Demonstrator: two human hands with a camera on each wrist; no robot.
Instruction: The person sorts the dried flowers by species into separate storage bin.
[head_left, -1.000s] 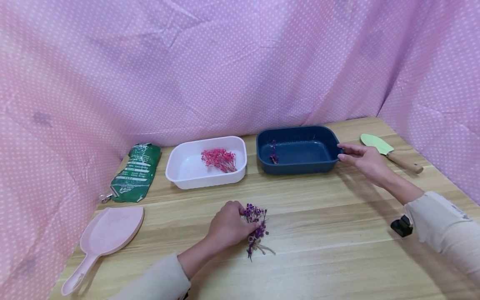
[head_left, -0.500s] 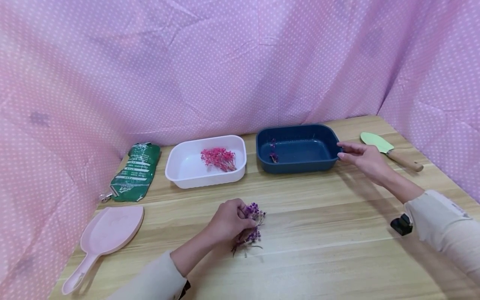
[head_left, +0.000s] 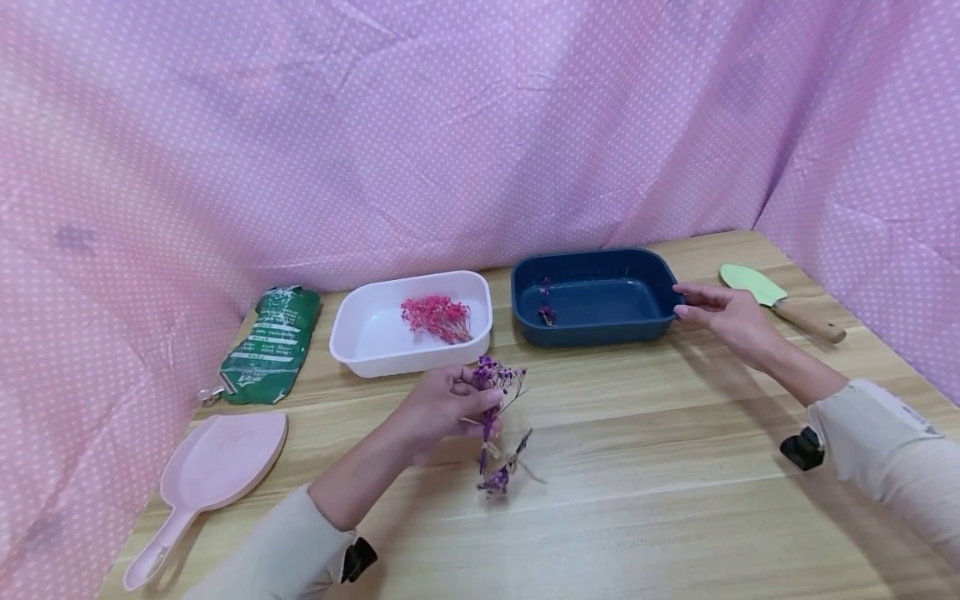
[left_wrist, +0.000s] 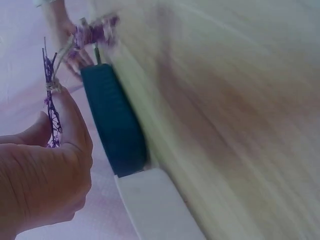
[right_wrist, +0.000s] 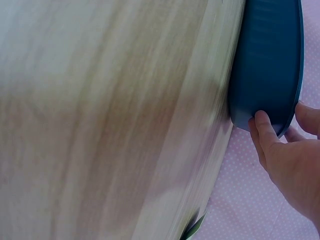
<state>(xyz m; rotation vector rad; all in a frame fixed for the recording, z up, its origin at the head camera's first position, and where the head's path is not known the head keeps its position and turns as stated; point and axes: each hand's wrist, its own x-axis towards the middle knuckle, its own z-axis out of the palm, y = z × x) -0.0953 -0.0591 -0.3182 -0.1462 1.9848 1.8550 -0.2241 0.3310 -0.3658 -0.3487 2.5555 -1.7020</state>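
Between thumb and fingers, my left hand (head_left: 450, 408) pinches a small bunch of dried purple flowers (head_left: 491, 375) above the table. Twine (left_wrist: 52, 86) ties its stems, and a second purple sprig (head_left: 497, 480) hangs below it, head downward. My right hand (head_left: 731, 321) touches the right end of a dark blue basin (head_left: 600, 333), its extended fingers (right_wrist: 265, 125) against the outer wall and the thumb at the rim. Inside that basin, at the left, lies another small purple sprig (head_left: 547, 314).
Left of the blue basin stands a white basin (head_left: 367, 362) holding pink dried flowers (head_left: 438, 318). A green bag (head_left: 273, 346) and a pink dustpan-like scoop (head_left: 225, 458) lie at the left. A trowel (head_left: 753, 285) with wooden handle lies at the right. Pink dotted cloth (head_left: 480, 133) surrounds the table.
My left hand has lifted the purple bunch up from the table, toward the white basin, and the second sprig now dangles under it. The right hand stays at the blue basin.
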